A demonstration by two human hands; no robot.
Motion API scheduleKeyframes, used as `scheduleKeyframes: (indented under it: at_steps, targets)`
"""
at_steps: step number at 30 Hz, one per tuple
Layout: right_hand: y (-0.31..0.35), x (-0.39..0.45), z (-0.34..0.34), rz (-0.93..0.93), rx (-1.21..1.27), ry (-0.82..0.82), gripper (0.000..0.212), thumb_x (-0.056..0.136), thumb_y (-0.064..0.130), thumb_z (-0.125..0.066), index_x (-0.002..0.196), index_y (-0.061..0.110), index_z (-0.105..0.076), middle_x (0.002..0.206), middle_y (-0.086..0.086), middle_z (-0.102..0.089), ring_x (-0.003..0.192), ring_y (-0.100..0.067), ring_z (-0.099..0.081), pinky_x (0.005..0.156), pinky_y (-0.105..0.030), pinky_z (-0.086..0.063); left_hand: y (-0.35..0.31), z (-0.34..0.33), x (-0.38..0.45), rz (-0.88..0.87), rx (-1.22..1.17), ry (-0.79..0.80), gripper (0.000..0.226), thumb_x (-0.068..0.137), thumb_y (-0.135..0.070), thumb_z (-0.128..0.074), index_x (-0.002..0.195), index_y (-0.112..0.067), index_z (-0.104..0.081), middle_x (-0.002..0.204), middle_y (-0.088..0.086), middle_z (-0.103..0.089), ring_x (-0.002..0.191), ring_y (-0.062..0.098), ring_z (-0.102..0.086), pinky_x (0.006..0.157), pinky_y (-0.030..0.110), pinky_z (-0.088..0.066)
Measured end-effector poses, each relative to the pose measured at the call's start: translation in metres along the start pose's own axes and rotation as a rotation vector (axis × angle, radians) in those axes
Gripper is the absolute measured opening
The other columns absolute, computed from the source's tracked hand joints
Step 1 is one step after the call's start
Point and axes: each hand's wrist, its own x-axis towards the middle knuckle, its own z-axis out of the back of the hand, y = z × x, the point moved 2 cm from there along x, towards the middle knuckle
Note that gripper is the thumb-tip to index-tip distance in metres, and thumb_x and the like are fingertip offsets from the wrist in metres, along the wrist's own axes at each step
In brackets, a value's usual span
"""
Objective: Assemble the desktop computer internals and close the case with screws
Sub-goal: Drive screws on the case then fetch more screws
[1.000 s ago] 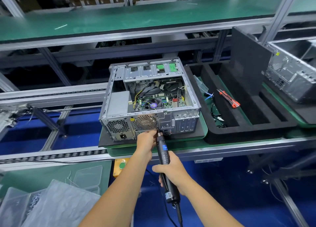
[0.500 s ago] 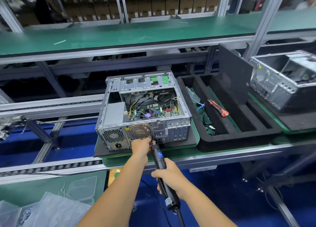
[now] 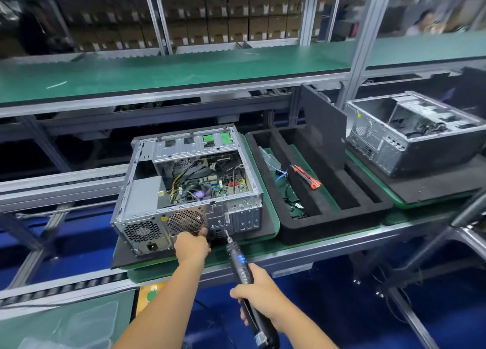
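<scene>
open desktop case (image 3: 189, 190) lying on its side on a dark foam mat (image 3: 265, 225) atop the green counter (image 3: 263, 246), side panel off, motherboard and cabling exposed from above. rear panel faces the person. the left hand (image 3: 192, 246) rests against the lower rear panel below the fan grille (image 3: 185, 221), fingers curled toward the metal; whether it pinches a screw or merely steadies the chassis cannot be told, as the fingertips are hidden. the right hand (image 3: 259, 300) is wrapped around the body of a corded electric screwdriver (image 3: 242, 269), whose bit points at the rear panel just right of the left hand, at or very near the surface. to the right, a black foam tray (image 3: 328, 225) holds a red-handled cutter (image 3: 306, 176) and loose cable ties; a second case (image 3: 413, 133) stands well apart beyond it.

handling note: the steel chassis is probably heavy and rigid, with thin stamped edges that may be sharp; best braced by flat panel faces or the frame rails, never by the boards or wiring inside, which are fragile. the foam mat likely limits sliding under driver pressure. the driver is stiff and slim; a grip mid-body gives control, though the trailing cord may tug.
</scene>
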Motion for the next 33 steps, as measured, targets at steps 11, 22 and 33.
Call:
scheduleKeyframes:
  at_steps: [11, 22, 33]
  targets:
    - [0.018, -0.02, 0.057, 0.149, 0.135, -0.242, 0.032, 0.083, -0.001, -0.059, 0.11, 0.013, -0.049, 0.073, -0.016, -0.054, 0.048, -0.026, -0.055, 0.049, -0.032, -0.05, -0.059, -0.044, -0.094, -0.417, 0.07, 0.38, 0.044, 0.096, -0.028, -0.052, 0.068, 0.003, -0.064, 0.06, 0.017, -0.067, 0.049, 0.019, -0.063, 0.056, 0.033, -0.054]
    - [0.089, -0.006, 0.104, 0.299, 0.124, -0.308, 0.022, 0.081, -0.002, -0.057, 0.099, 0.006, -0.048, 0.069, -0.014, -0.052, 0.049, -0.026, -0.055, 0.049, -0.034, -0.05, -0.164, -0.05, -0.123, -0.665, 0.1, 0.426, 0.019, 0.09, -0.008, -0.05, 0.077, -0.018, -0.061, 0.073, 0.001, -0.064, 0.059, 0.012, -0.058, 0.052, 0.023, -0.046]
    - [0.156, 0.054, 0.122, 0.326, -0.005, -0.324, 0.02, 0.082, -0.006, -0.056, 0.098, 0.004, -0.049, 0.077, -0.015, -0.05, 0.05, -0.025, -0.051, 0.049, -0.032, -0.047, -0.22, -0.06, -0.049, -0.681, 0.058, 0.501, 0.017, 0.089, -0.01, -0.049, 0.078, -0.017, -0.06, 0.08, 0.006, -0.066, 0.065, 0.02, -0.063, 0.057, 0.031, -0.052]
